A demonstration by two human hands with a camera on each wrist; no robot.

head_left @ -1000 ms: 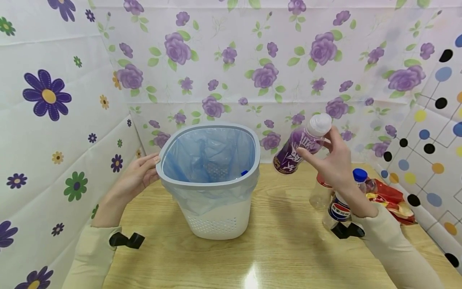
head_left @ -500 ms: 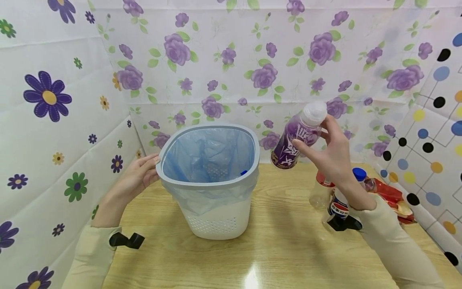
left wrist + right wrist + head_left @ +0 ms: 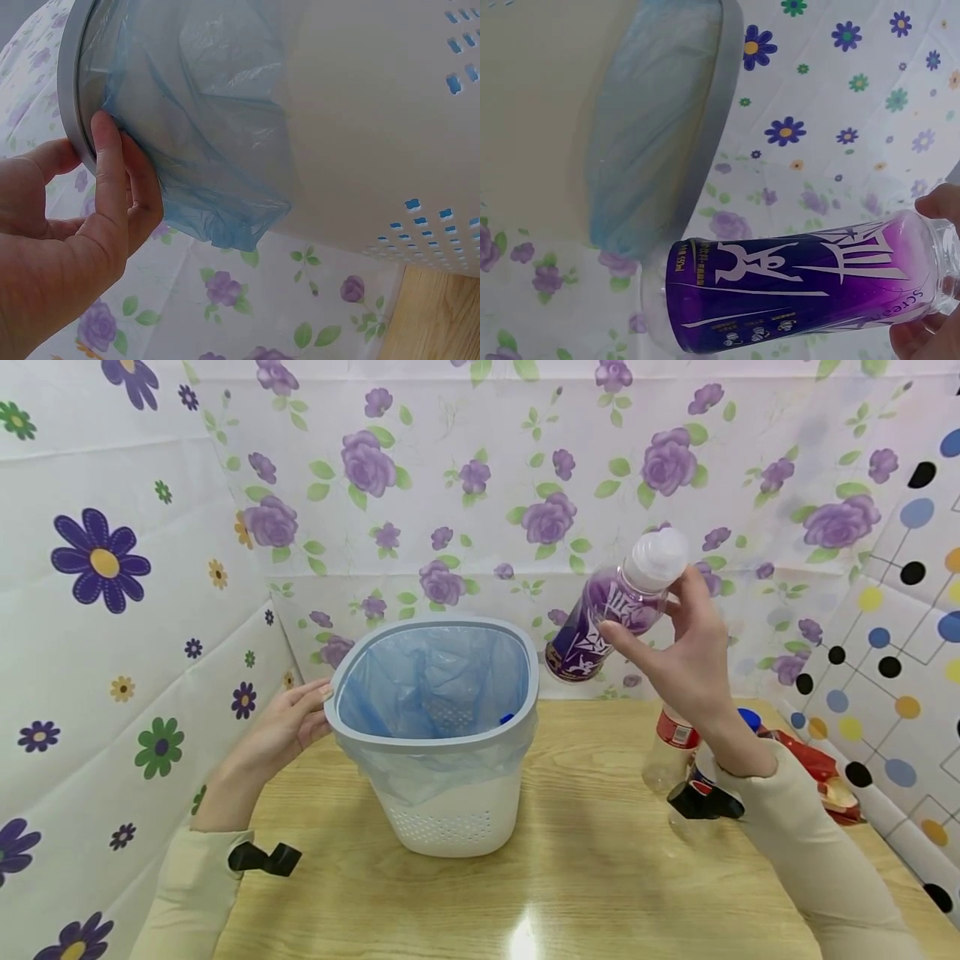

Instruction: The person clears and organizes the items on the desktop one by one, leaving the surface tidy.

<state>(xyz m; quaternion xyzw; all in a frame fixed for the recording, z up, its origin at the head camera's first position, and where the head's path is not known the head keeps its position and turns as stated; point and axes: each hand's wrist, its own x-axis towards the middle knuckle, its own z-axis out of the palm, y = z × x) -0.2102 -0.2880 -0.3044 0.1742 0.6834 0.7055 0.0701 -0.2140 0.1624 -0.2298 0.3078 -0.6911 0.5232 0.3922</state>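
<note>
Right hand (image 3: 686, 664) gripping purple bottle (image 3: 603, 622), left hand (image 3: 281, 727) pinching bin rim (image 3: 431, 744), blue-capped bottle (image 3: 748, 718) (mostly hidden)

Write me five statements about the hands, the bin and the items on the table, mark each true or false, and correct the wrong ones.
1. The right hand holds a purple-labelled bottle. True.
2. The left hand grips the rim of the bin. True.
3. The purple-labelled bottle is topped in blue. False: its cap is white.
4. The bin is bare inside. False: a blue liner bag lines it and hangs over the rim.
5. A red packet lies on the table, to the right of the bin. True.
</note>
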